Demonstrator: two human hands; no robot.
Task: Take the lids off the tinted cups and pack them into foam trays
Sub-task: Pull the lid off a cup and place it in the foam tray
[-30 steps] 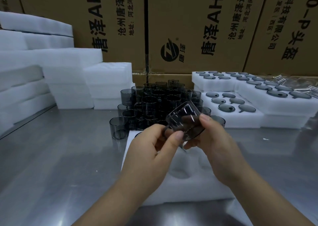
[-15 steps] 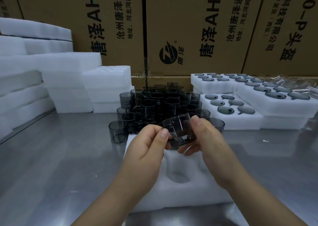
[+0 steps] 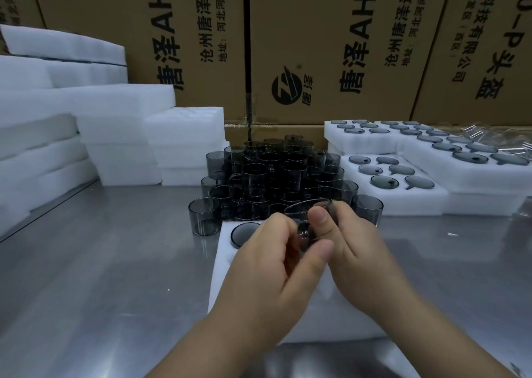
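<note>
Both hands close on one smoke-grey see-through plastic cup (image 3: 305, 227), held just above the near white foam tray (image 3: 227, 265). The right hand (image 3: 362, 256) presses its thumb flat on the cup's smooth round wall, fingers curled behind the rim. The left hand (image 3: 270, 265) curls round the near side, thumb underneath. Whether a lid sits on this cup I cannot tell. In the tray's soft, matte top, one round recess holds a flat dark grey disc lid (image 3: 243, 233). Just behind, a heap of glossy tinted cylinder cups (image 3: 273, 173) stands on the brushed steel table (image 3: 100, 262). To the right lie foam trays filled with lids (image 3: 408, 202); to the left, stacked plain foam slabs (image 3: 109, 109). The brown cardboard cartons (image 3: 331, 46) behind read "唐泽 AH4", "沧州唐泽通", "地址:河北河间", "科技有限公司" and "P头盔"
</note>
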